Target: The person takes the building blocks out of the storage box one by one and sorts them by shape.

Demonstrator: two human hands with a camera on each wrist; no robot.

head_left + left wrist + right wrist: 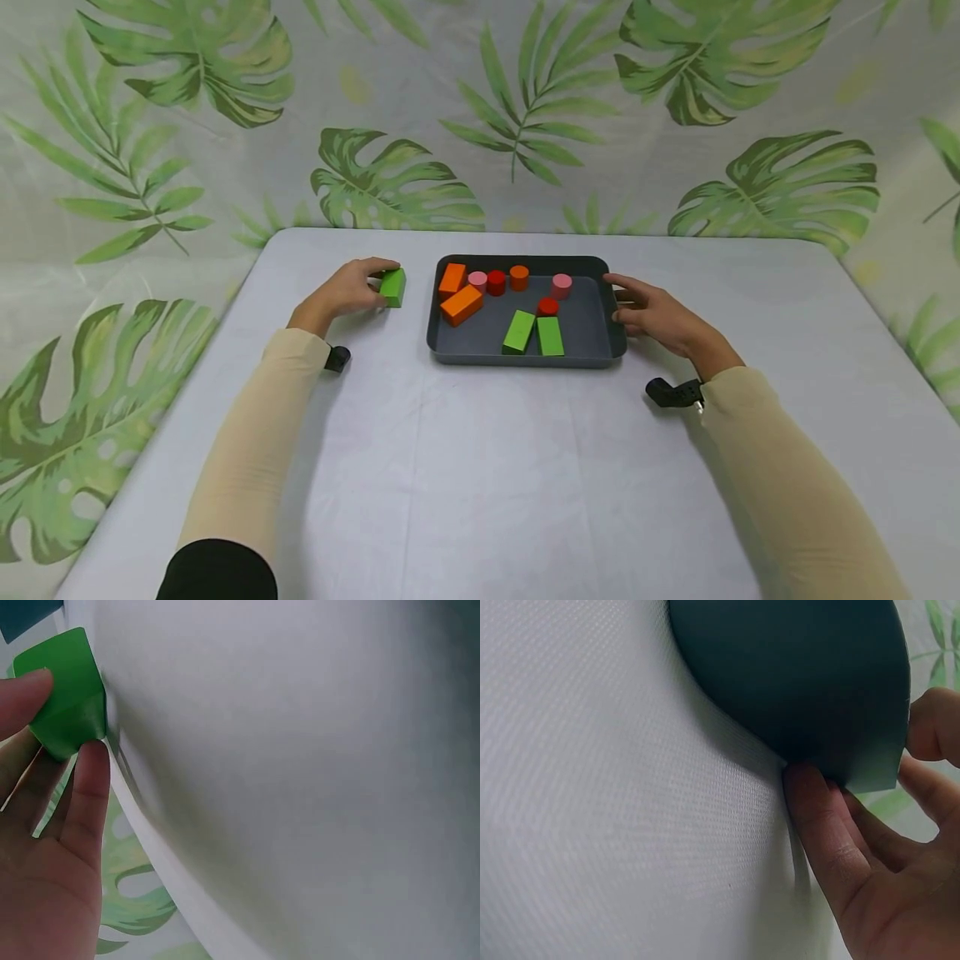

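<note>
A green rectangular block (pixel 392 287) stands on the white table left of the tray, and my left hand (pixel 349 287) pinches it between thumb and fingers. The left wrist view shows the same green block (pixel 66 690) between the fingertips of that left hand (pixel 56 847). At the right end of the dark grey tray (pixel 480 359), my right hand (pixel 660 317) holds the rim and side wall. In the right wrist view, fingers (pixel 821 817) touch the low part of the tray wall (pixel 802 682), and another finger bends at its rim.
Inside the tray lie two green blocks (pixel 518 332), two orange blocks (pixel 462 306), and several short cylinders: pink (pixel 561 287), red (pixel 496 282) and orange (pixel 519 277). A leaf-patterned cloth (pixel 525 100) hangs behind the white table (pixel 487 467).
</note>
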